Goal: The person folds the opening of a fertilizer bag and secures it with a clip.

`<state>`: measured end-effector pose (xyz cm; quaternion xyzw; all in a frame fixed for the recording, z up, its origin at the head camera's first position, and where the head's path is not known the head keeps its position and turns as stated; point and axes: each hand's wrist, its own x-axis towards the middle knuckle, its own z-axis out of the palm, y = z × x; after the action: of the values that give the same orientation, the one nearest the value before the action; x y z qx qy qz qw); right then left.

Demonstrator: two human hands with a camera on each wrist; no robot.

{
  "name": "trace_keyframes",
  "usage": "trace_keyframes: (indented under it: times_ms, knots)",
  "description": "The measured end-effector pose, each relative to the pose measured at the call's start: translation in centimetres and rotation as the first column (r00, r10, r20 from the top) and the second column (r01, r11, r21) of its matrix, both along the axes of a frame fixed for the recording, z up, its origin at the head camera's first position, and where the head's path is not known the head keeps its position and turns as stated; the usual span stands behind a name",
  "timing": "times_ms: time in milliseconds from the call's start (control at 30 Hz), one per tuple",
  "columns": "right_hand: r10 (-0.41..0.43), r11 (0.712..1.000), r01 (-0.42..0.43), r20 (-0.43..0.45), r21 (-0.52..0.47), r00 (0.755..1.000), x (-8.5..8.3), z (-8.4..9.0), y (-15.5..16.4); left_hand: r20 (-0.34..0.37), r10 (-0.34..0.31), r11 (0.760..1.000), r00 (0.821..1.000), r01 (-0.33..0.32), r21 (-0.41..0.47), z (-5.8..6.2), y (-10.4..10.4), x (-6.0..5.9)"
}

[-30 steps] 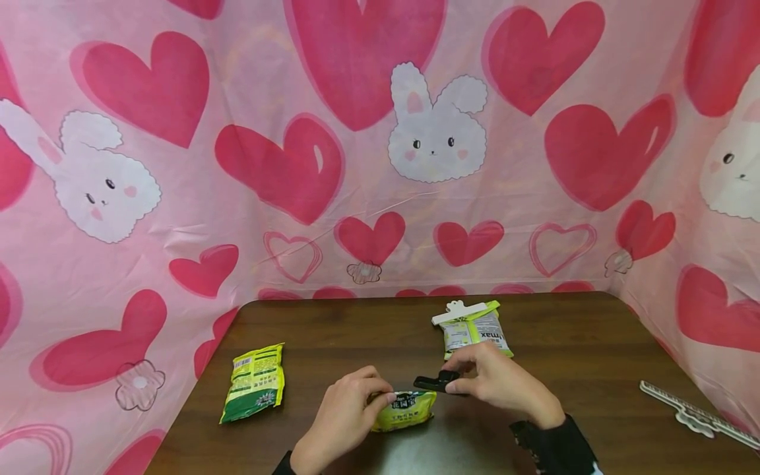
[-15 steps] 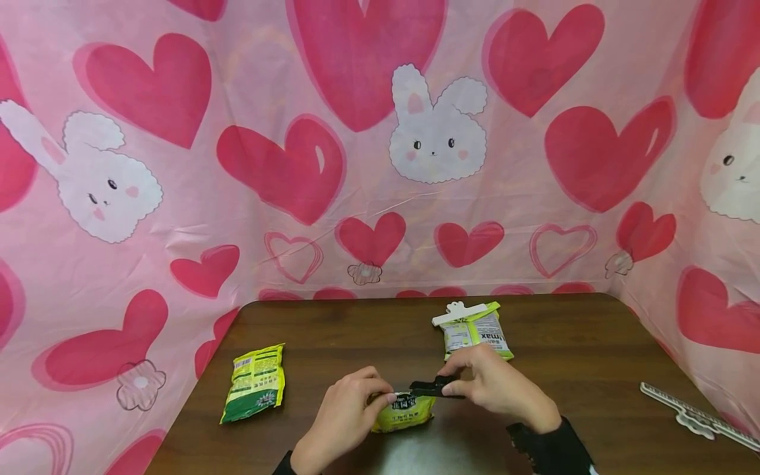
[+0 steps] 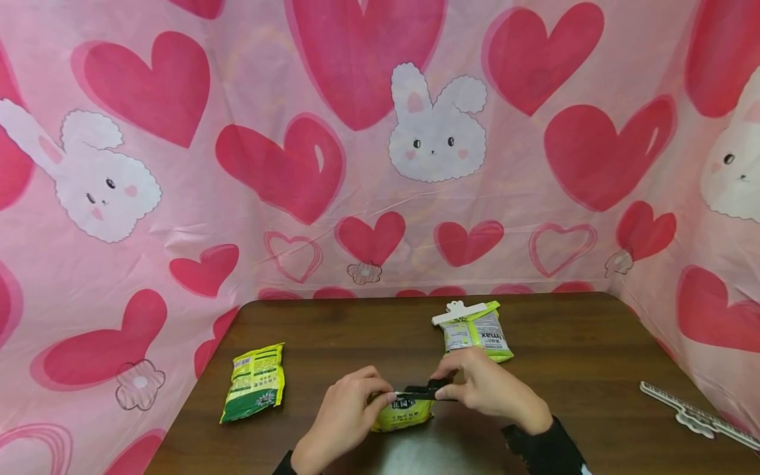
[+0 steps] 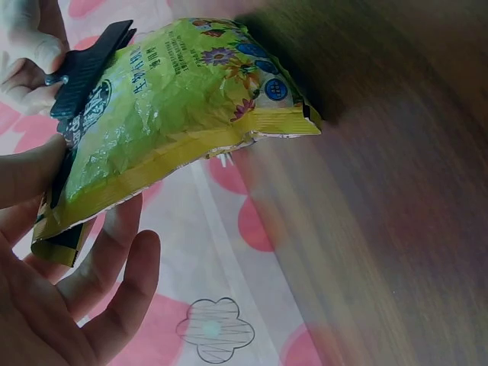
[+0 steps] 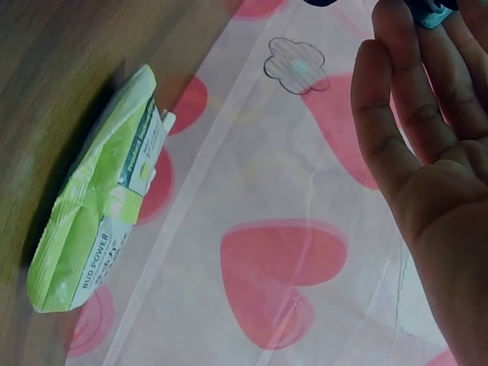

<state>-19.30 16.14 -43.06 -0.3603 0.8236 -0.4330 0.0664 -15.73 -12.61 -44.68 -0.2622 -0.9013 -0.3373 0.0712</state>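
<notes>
At the near middle of the tabletop: a yellow-green packet sits between your 2 hands, top edge up; whether its bottom touches the wood you cannot tell.
Left grip: narrow, your left hand pinching the packet's top edge at its left corner between thumb and fingers.
Right grip: narrow, your right hand holding a black clip between thumb and fingers.
Black clip: set along the right part of the packet's top edge, touching it; how far the edge sits inside you cannot tell.
Second yellow-green packet: lying on your left, well apart from your hands, its green end toward you.
Grey-and-lime packet: lying beyond your right hand, "BUD POWER" readable in the right wrist view, 1 white clip across its far end.
Loose white clip: lying at the tabletop's right side.
Backdrop: pink cloth with hearts and rabbits behind the tabletop.
</notes>
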Motion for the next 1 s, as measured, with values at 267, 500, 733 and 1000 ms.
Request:
trace_keyframes:
  times_ms: [267, 500, 733, 1000]
  knots:
    - [-0.024, 0.998, 0.025, -0.017, 0.062, 1.000, -0.1, -0.1, -0.6, 0.057, -0.003, 1.000, 0.998, 0.003, -0.004, 0.2, -0.2, -0.2]
    - [-0.026, 0.997, 0.028, -0.031, 0.067, 0.999, -0.1, 0.0, -0.9, 0.085, -0.010, 1.000, 0.996, 0.008, 0.029, 0.7, -1.0, -0.5]
    - [-0.033, 0.998, 0.035, -0.028, 0.053, 0.999, 0.0, -0.3, -1.2, 0.072, -0.003, 1.000, 0.997, 0.001, 0.024, 0.8, -1.0, -0.5]
    - [-0.033, 0.999, 0.035, -0.059, 0.040, 0.998, 0.0, -0.4, -1.3, 0.043, 0.007, 1.000, 0.999, -0.007, 0.008, 0.7, -0.8, -0.3]
